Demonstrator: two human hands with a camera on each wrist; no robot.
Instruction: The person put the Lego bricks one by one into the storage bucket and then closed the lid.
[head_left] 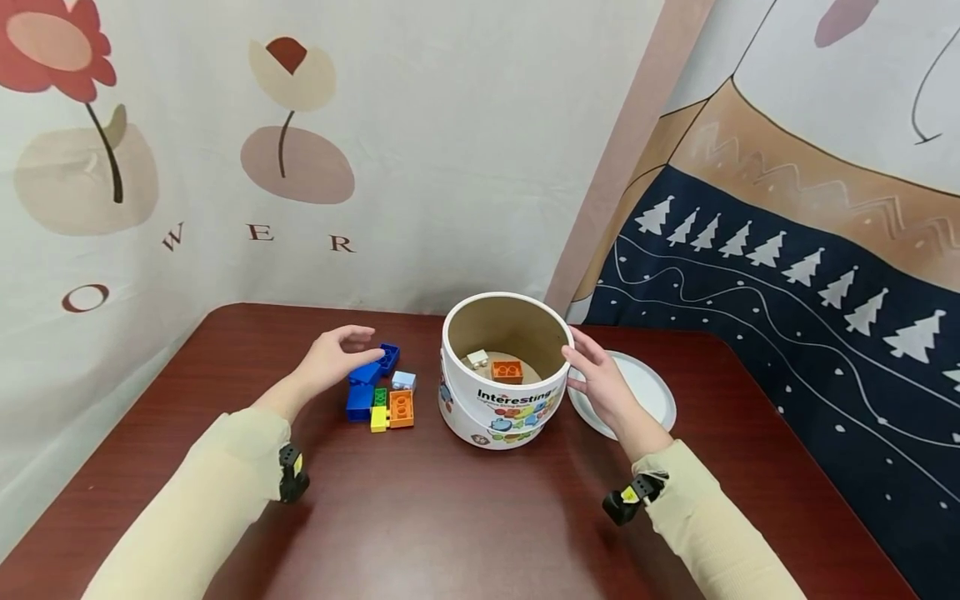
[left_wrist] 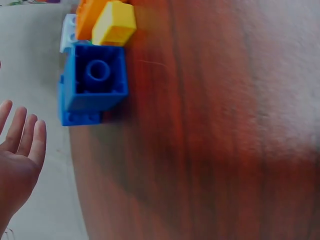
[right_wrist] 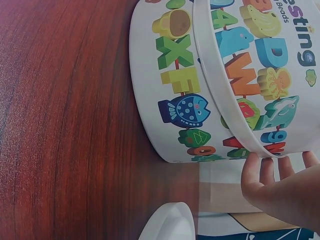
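A white round bucket [head_left: 487, 421] printed with toy beads stands upright on the table, its top uncovered. Inside it lie an orange building block [head_left: 507, 372] and a white block [head_left: 477, 359]. My right hand [head_left: 603, 379] touches the bucket's right side near the rim; in the right wrist view its fingertips [right_wrist: 284, 165] meet the outer wall. Left of the bucket my left hand [head_left: 335, 358] hovers beside a cluster of blocks, fingers loosely extended and holding nothing. The cluster has several blue blocks [head_left: 360, 402], a light blue [head_left: 403, 381], a green [head_left: 380, 397], a yellow [head_left: 378, 418] and an orange one [head_left: 401, 408].
A round white lid [head_left: 648, 392] lies on the table right of the bucket, partly behind my right hand. The dark red wooden table [head_left: 420, 517] meets a flower-printed curtain [head_left: 450, 167] at the back. Dark tree-patterned cloth [head_left: 787, 333] hangs at the right.
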